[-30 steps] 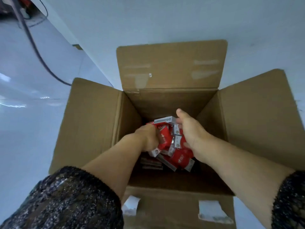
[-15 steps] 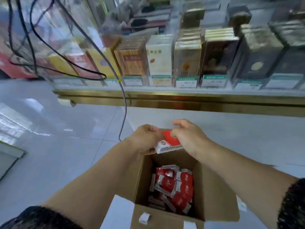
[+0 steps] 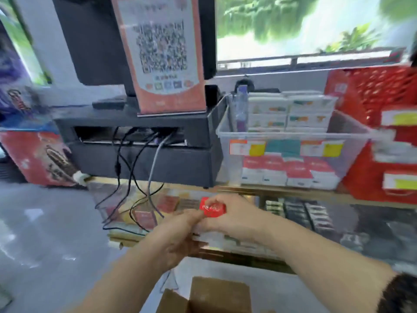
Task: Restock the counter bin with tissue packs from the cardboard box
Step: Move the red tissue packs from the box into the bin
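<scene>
both grips were closed on a small stack of glossy red-and-white film-wrapped tissue packs (image 3: 213, 208). the left hand (image 3: 178, 231) cupped one end and the right hand (image 3: 237, 220) pinched the other, likely so the slippery packs would not slide apart. they were above the open brown cardboard box (image 3: 216, 294), short of the clear rigid plastic bin (image 3: 291, 136) on the glass-fronted counter (image 3: 293, 193).

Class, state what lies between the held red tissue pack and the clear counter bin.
Head view: only the counter's gold edge lies between tissue pack and bin.
</scene>
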